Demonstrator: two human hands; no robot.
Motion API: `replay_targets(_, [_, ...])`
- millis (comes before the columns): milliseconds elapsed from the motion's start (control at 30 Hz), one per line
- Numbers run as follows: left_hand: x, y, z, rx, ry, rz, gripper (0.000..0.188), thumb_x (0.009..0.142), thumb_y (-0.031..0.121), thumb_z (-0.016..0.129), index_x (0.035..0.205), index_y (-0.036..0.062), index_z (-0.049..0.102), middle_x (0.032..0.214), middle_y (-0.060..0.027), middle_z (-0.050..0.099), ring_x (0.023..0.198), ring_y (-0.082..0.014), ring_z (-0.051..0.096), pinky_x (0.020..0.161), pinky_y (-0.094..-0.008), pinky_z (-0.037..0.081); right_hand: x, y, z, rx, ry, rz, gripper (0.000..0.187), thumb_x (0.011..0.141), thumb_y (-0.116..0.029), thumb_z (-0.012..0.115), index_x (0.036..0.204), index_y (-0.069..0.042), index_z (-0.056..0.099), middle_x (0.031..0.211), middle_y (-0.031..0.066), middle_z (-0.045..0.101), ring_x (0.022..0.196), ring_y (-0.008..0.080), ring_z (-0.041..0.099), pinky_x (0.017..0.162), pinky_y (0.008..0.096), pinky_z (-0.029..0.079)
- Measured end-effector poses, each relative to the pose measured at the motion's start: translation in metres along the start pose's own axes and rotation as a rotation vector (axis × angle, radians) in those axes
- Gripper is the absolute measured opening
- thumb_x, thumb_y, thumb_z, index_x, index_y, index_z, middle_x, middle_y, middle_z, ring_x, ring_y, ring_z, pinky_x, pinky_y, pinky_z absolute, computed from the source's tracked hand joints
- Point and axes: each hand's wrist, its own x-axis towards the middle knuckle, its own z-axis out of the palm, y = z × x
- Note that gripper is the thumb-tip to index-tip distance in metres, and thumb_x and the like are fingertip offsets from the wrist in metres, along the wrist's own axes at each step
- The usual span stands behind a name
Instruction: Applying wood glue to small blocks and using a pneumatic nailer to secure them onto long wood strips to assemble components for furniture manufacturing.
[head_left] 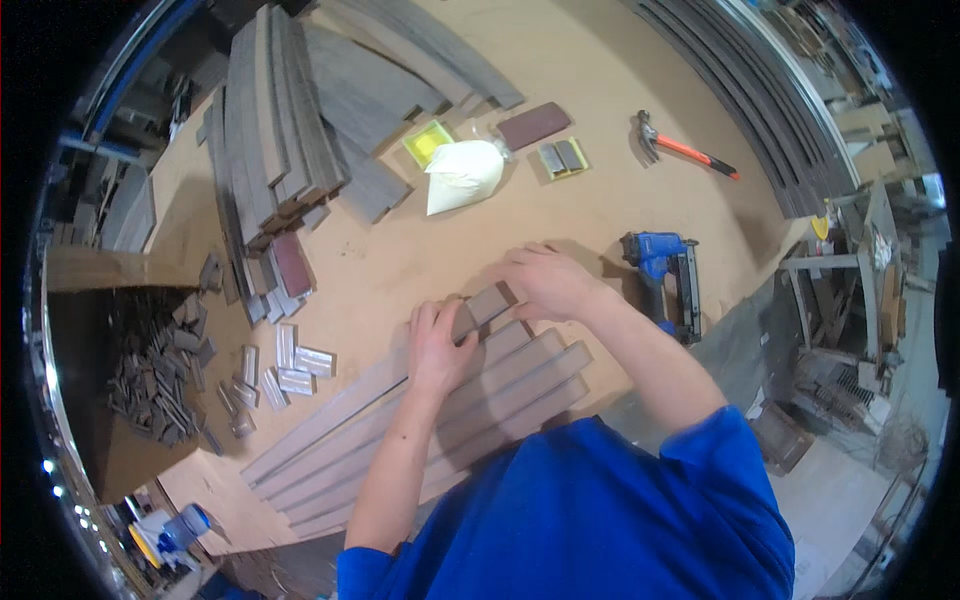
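Observation:
Several grey-brown wooden strips (480, 385) lie side by side at a slant along the table's near edge. My left hand (437, 345) is wrapped over the farthest wooden strip (484, 306), close to its right end. That end looks slightly raised above its neighbours. At the tip, my right hand (552, 283) curls its fingers on the far side and its thumb on the near side. Whether a small piece lies inside the right palm is hidden.
A blue nail gun (665, 275) and a claw hammer (685, 150) lie right. Beyond my hands are a white bag (466, 175), a yellow tray (428, 143) and a maroon block (534, 125). Staple strips (296, 381), a box of offcuts (150, 380) and stacked boards (270, 130) stand left.

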Motion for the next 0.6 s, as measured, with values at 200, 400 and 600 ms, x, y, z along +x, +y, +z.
replay_targets(200, [-0.002, 0.003, -0.004, 0.002, 0.002, -0.035, 0.053, 0.076, 0.015, 0.085, 0.126, 0.0056, 0.067, 0.110, -0.0124, 0.057, 0.111, -0.0336, 0.055, 0.099, -0.0466, 0.045, -0.115, 0.034, 0.003, -0.011, 0.884, 0.756, 0.045, 0.080, -0.015, 0.083, 0.123, -0.007, 0.071, 0.118, 0.0153, 0.066, 0.110, 0.0366, 0.064, 0.099, 0.0465, 0.051])
replay_targets(400, [0.000, 0.002, 0.001, 0.009, 0.007, -0.019, 0.052, 0.076, 0.016, 0.085, 0.125, 0.0075, 0.068, 0.109, -0.0114, 0.058, 0.110, -0.0329, 0.055, 0.098, -0.0462, 0.045, -0.135, 0.046, 0.008, -0.063, 0.703, 1.032, 0.089, 0.081, -0.022, 0.085, 0.158, -0.014, 0.042, 0.135, 0.0252, 0.052, 0.121, 0.0454, 0.059, 0.103, 0.0507, 0.051])
replay_targets(600, [-0.002, -0.001, 0.001, -0.014, 0.041, -0.042, 0.050, 0.077, 0.017, 0.085, 0.124, 0.0099, 0.069, 0.111, -0.0105, 0.059, 0.112, -0.0320, 0.056, 0.099, -0.0465, 0.045, -0.119, 0.037, -0.011, -0.014, 0.388, 1.207, 0.101, 0.083, -0.021, 0.081, 0.166, -0.021, 0.025, 0.145, 0.0308, 0.045, 0.126, 0.0497, 0.059, 0.101, 0.0533, 0.054])
